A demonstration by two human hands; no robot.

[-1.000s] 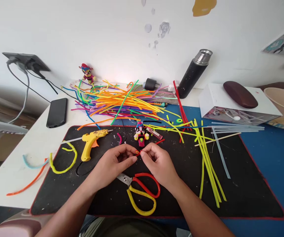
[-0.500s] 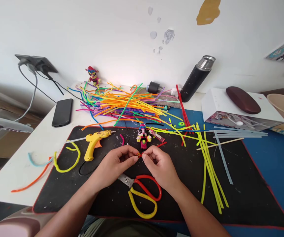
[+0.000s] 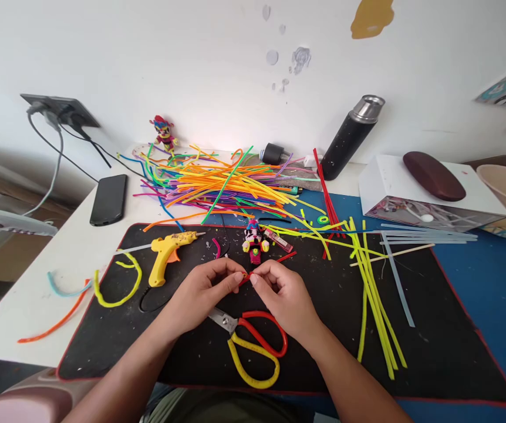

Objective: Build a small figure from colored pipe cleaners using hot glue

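A short red pipe cleaner piece (image 3: 245,278) is pinched between the fingertips of both hands, with a small spot of yellow or orange on it. My left hand (image 3: 209,289) closes on its left end, thumb against forefinger. From the other side my right hand (image 3: 282,292) grips it the same way, the fingertips nearly meeting. Just beyond the fingers lies a small doll made of pipe cleaners (image 3: 254,242), pink, blue, white and yellow. Below the hands, scissors (image 3: 253,343) with one red and one yellow handle rest on the black mat (image 3: 323,376), blades partly under the left hand.
A yellow glue gun (image 3: 165,255) lies left on the mat, near a phone (image 3: 109,200). Behind is a heap of coloured pipe cleaners (image 3: 226,185) and a second doll (image 3: 164,134). Yellow pipe cleaners (image 3: 374,305), clear glue sticks (image 3: 429,237) and a black flask (image 3: 350,141) are on the right.
Both hands stay close together; the red piece has turned slightly between the fingertips, and its yellow spot shows less. The view has shifted a little.
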